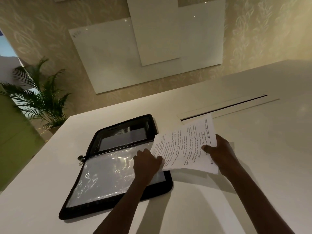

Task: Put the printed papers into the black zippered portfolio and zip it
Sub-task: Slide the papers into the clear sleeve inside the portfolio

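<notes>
While lying flat open on the white table (253, 166), black zippered portfolio (116, 168) takes up the left-middle of the view, clear plastic sleeve (108, 174) shining across the near half, darker pocket panel on the far half. Zipper pull (81, 158) sticking out at the left edge by the spine.

Printed papers (184, 146) held up just right of the portfolio, left edge overhanging its right side, text running sideways. Looks like a few sheets, can't count them.

Right hand (221, 152) gripping the right end of the stack, thumb on top of the print, other fingers hidden underneath. Left hand (146, 162) over the sleeve's right edge, fingers curled at the left corner of the papers and seemingly pinching it, though the exact contact is hard to make out.

Long cable slot (224, 108) in the tabletop behind the papers. Potted palm (42, 98) off to the left, white panels (118, 59) on the patterned wall.
</notes>
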The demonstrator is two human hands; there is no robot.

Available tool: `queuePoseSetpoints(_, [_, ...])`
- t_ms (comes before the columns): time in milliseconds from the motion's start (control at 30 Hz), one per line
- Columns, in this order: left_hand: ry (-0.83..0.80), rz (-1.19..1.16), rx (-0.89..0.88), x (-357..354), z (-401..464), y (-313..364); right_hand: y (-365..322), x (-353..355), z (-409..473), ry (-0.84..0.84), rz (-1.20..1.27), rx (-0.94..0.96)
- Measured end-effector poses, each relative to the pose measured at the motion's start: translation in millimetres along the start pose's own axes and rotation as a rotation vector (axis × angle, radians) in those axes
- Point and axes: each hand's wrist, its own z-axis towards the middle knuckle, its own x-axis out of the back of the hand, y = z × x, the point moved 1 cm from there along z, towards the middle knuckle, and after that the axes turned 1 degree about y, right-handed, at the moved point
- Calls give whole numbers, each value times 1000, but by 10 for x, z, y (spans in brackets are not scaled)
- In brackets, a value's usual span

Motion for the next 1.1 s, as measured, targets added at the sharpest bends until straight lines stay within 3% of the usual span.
queuePoseSetpoints(200, [-7,273,-85,54,282,241,31,39,2,-59,9,28])
queuePoseSetpoints(633, [74,220,-116,222,847,256,268,134,233,-126,107,-69])
queuePoseSetpoints(1100, [7,294,-107,322,1128,319,356,183,388,-195,46,-105])
